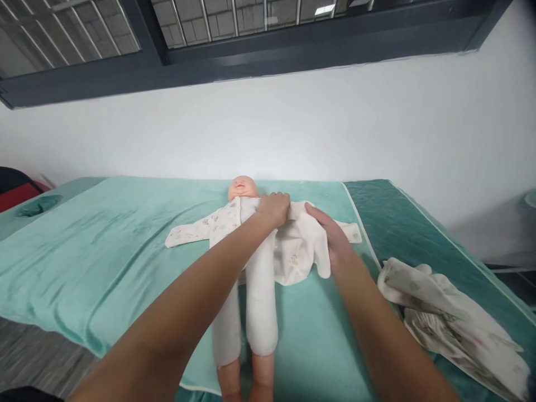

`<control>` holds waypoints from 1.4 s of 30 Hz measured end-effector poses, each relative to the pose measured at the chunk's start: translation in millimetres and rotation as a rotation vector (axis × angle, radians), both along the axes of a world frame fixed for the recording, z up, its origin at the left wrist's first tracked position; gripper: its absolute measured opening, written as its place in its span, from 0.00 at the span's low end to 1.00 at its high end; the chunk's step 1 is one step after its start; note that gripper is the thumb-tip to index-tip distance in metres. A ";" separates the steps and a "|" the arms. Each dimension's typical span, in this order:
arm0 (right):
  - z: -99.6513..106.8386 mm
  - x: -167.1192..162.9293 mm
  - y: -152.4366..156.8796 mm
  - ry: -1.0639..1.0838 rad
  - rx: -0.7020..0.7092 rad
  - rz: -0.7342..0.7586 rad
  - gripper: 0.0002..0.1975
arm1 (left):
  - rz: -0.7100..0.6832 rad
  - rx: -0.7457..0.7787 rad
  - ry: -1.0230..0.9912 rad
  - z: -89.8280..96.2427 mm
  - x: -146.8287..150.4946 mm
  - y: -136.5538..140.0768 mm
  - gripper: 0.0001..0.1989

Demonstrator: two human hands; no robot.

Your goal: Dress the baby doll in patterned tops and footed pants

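A baby doll (243,188) lies on its back, its head toward the wall and its lower legs bare. White padded cloth covers its legs. A white baby shirt (295,259) with small prints is opened out around its upper body, one sleeve stretched to the left. My left hand (274,207) is closed on the shirt by the doll's shoulder; its fingertips are hidden. Just to the right, my right hand (335,237) grips the shirt's turned-back front panel between thumb and fingers. The other sleeve's cuff shows beyond that hand.
Under the doll is a light green blanket (138,234) over a bed, with a darker green cover (372,206) at the right. A crumpled printed cloth (456,329) lies there. Behind stand a white wall (272,128) and a dark window frame (293,53). A red and black item (19,192) is far left.
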State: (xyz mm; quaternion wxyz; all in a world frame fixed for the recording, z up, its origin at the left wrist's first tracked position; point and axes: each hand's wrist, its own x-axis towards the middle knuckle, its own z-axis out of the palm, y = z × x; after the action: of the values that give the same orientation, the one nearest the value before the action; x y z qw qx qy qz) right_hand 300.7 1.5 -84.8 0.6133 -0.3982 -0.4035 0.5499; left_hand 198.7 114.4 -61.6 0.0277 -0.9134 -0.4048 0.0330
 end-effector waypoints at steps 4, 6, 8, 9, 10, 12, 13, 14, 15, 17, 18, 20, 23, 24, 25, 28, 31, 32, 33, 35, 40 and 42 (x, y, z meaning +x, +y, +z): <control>-1.8 -12.4 -5.4 0.140 0.023 0.189 0.18 | -0.184 -0.203 -0.314 11.2 -15.6 7.6 0.12; -3.7 -13.0 -8.0 0.140 0.063 0.303 0.19 | -0.268 -0.330 -0.446 17.2 -25.8 12.4 0.09; -5.1 -12.7 -9.9 0.108 0.107 0.406 0.18 | -0.273 -0.361 -0.520 21.1 -37.8 16.8 0.07; -5.5 -12.8 -10.5 0.083 0.121 0.434 0.18 | -0.241 -0.336 -0.548 22.2 -44.6 18.6 0.07; -5.7 -13.1 -10.9 0.052 0.131 0.437 0.17 | -0.195 -0.289 -0.572 22.8 -51.8 19.9 0.07; -5.7 -15.0 -11.1 -0.040 0.134 0.385 0.17 | -0.089 -0.172 -0.620 23.0 -66.8 21.4 0.08; -5.5 -16.3 -11.1 -0.101 0.137 0.353 0.18 | -0.033 -0.117 -0.648 22.8 -74.1 21.4 0.09; -5.4 -17.8 -10.9 -0.167 0.150 0.325 0.18 | 0.019 -0.074 -0.674 22.3 -81.0 21.1 0.09; -5.4 -19.3 -10.8 -0.234 0.172 0.306 0.18 | 0.065 -0.045 -0.691 21.6 -87.1 20.4 0.08; -5.6 -21.6 -10.4 -0.350 0.241 0.293 0.17 | 0.157 -0.013 -0.707 19.3 -96.3 18.5 0.08; -5.7 -22.1 -10.4 -0.386 0.281 0.293 0.17 | 0.196 0.004 -0.712 17.6 -99.3 17.4 0.08; -5.5 -21.8 -11.0 -0.422 0.347 0.325 0.18 | 0.249 0.023 -0.737 13.6 -102.6 15.1 0.08; -2.8 -19.0 -13.8 -0.399 0.423 0.444 0.19 | 0.302 -0.030 -0.840 7.1 -103.6 10.0 0.04; -1.4 -17.7 -15.2 -0.381 0.440 0.485 0.20 | 0.317 -0.060 -0.886 5.2 -103.8 7.4 0.02; 0.2 -16.5 -16.6 -0.363 0.449 0.516 0.20 | 0.332 -0.084 -0.934 3.4 -104.1 4.2 0.02; 4.5 -14.2 -20.6 -0.331 0.435 0.563 0.22 | 0.368 -0.128 -1.057 -0.5 -107.3 -8.8 0.07; 5.3 -16.5 -22.2 -0.341 0.400 0.584 0.22 | 0.345 -0.182 -1.048 -1.8 -111.8 -24.6 0.14; 4.7 -18.6 -22.2 -0.347 0.394 0.583 0.23 | 0.326 -0.201 -1.015 -1.6 -112.8 -29.5 0.16; 3.7 -21.3 -22.0 -0.357 0.389 0.577 0.23 | 0.313 -0.220 -0.977 -1.1 -113.4 -33.6 0.18; 1.4 -27.4 -21.2 -0.389 0.385 0.554 0.24 | 0.333 -0.247 -0.918 0.4 -112.8 -38.7 0.21; 0.6 -28.2 -20.9 -0.527 0.378 0.545 0.27 | 0.411 -0.215 -0.845 3.4 -105.1 -32.6 0.12; 1.3 -18.1 -20.8 -0.584 0.362 0.524 0.31 | 0.376 -0.203 -0.806 3.3 -102.5 -27.1 0.09</control>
State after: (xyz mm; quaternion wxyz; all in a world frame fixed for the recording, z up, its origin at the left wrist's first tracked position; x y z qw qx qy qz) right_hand 282.7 -19.2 -83.5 0.3731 -0.3074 -0.7373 0.4718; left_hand 96.2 87.3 -58.3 -0.2279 -0.7622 -0.5368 -0.2811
